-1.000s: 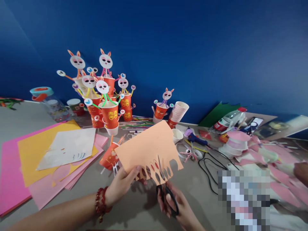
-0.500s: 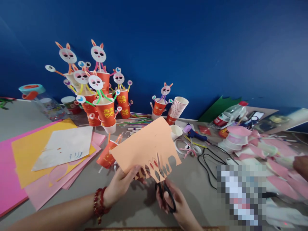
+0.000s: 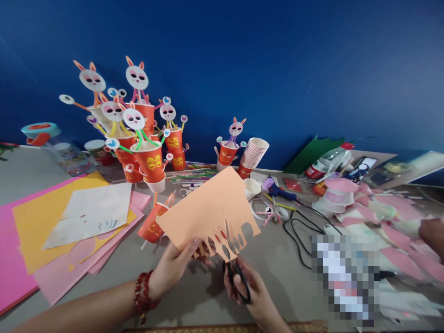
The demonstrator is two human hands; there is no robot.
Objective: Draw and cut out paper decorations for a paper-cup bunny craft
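My left hand (image 3: 180, 263), with a red bead bracelet on its wrist, grips a sheet of orange paper (image 3: 208, 208) by its lower left edge. Along the sheet's lower edge run several cut-out notches, and two ear shapes with red centres are drawn there. In my right hand (image 3: 251, 286) is a pair of scissors (image 3: 243, 284) with black handles; its fingers go through the loops. The blades lie at the paper's lower edge, right beside the drawn ears. Just behind the sheet, to the left, a red paper cup (image 3: 151, 224) lies tilted.
Rabbit figures on red cups (image 3: 152, 162) stand at the back left. Coloured sheets (image 3: 27, 203) lie left. Behind the paper are stacked cups (image 3: 255, 155) and a glue gun (image 3: 279, 190) with a black cord. Pink and white pieces (image 3: 398, 236) and another person's hand (image 3: 430, 236) are at right.
The view has shifted slightly, so the background sits a little further left. Both hands keep their hold on the paper and scissors, and the blades remain at the same notch.
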